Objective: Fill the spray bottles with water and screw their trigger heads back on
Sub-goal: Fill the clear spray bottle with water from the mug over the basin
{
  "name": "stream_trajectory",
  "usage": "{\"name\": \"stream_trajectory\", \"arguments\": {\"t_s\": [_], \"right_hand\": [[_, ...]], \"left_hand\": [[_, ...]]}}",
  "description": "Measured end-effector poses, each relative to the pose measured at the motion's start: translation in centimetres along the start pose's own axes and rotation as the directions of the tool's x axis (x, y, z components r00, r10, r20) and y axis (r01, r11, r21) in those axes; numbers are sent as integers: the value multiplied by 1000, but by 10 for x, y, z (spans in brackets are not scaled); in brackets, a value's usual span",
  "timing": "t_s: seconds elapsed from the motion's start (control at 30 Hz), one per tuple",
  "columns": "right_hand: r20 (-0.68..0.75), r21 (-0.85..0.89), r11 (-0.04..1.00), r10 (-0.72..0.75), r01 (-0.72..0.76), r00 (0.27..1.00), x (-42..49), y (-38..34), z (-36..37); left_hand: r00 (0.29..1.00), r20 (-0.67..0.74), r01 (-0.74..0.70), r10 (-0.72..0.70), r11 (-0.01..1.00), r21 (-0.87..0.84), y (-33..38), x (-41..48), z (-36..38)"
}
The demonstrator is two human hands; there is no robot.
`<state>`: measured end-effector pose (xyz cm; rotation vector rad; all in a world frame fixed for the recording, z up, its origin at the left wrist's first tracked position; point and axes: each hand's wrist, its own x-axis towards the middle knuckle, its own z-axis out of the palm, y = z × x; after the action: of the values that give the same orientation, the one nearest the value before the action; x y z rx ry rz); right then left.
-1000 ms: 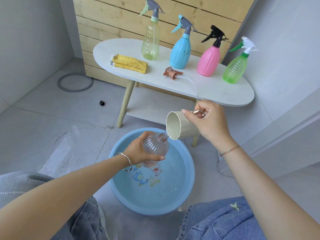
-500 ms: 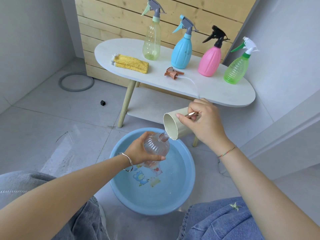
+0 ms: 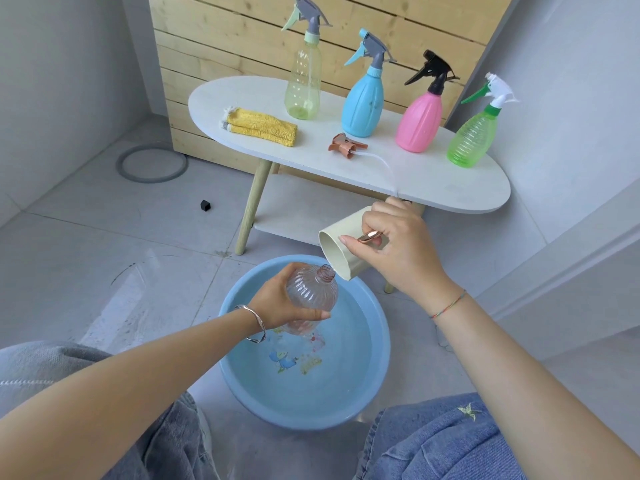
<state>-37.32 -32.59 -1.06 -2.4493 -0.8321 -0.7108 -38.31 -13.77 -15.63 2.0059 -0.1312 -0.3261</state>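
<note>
My left hand (image 3: 277, 299) grips a clear ribbed bottle (image 3: 311, 294) without its head, tilted over the blue basin (image 3: 377, 358). My right hand (image 3: 398, 244) holds a cream cup (image 3: 339, 251) by its rose-gold handle, tipped with its rim against the bottle's threaded neck. A copper trigger head (image 3: 346, 146) with its tube lies on the white table (image 3: 433, 181). Behind it stand yellow-green (image 3: 303, 84), blue (image 3: 363, 105), pink (image 3: 420, 121) and green (image 3: 472, 136) spray bottles, all with heads on.
A folded yellow cloth (image 3: 261, 128) lies on the table's left part. A grey ring (image 3: 152, 163) and a small black object (image 3: 205, 205) lie on the tiled floor. A wooden slat panel stands behind the table. My knees in jeans flank the basin.
My right hand has tipped the cup further down, its rim now lower against the bottle's neck. My left hand keeps the bottle over the basin.
</note>
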Motion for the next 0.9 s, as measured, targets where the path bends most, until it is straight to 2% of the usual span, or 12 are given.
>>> {"name": "stream_trajectory", "arguments": {"t_s": [0.17,0.27,0.37,0.53,0.6,0.67,0.8,0.9], "right_hand": [[-44,0,999,32,-32,999,-1,1,1],[-125,117,971,221,-207,967,-3,9,0],[-116,338,818,527,-466,842,-9,27,3],[21,458,557,772,-693,635,-37,63,26],[123,431,458,824,-777,553,-54,72,41],[249,345,410,828,-845,503,-73,78,61],[442,79,468,775,-880,452,-112,81,107],[459,-54,509,777,-859,431,-135,74,132]], "left_hand": [[1000,-13,1,-1,1000,-31,2,-1,-1],[1000,-13,4,-5,999,-54,2,-1,-3],[1000,-27,11,-14,996,-89,-1,1,-6],[997,-68,16,-27,986,-166,-2,2,-12],[996,-80,15,-29,985,-171,-3,3,-14],[995,-99,14,-31,985,-174,-5,3,-16],[992,-122,20,-40,987,-162,-11,4,-19],[990,-136,23,-43,989,-147,-14,5,-20]]}}
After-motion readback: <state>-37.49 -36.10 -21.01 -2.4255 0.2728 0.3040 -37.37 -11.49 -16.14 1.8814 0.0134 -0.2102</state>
